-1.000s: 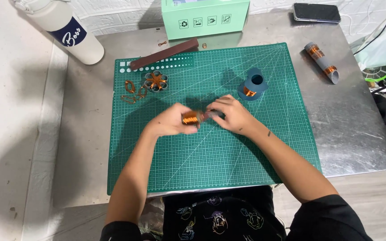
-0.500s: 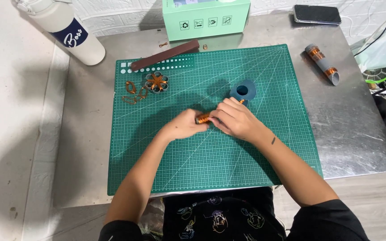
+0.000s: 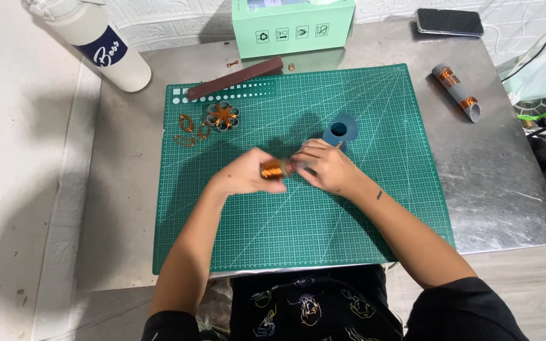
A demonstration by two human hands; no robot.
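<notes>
Green cutting mat on metal table: left hand & right hand fingers pinched tight on copper wire coil.

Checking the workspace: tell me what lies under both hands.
The green gridded cutting mat lies under both hands, which grip a copper-coloured wire coil; the mat directly beneath them is covered.

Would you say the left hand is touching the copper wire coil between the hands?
Touching. The head view shows the left hand with its fingers closed around one end of the copper wire coil, no gap showing, while the right hand meets the other end.
</notes>
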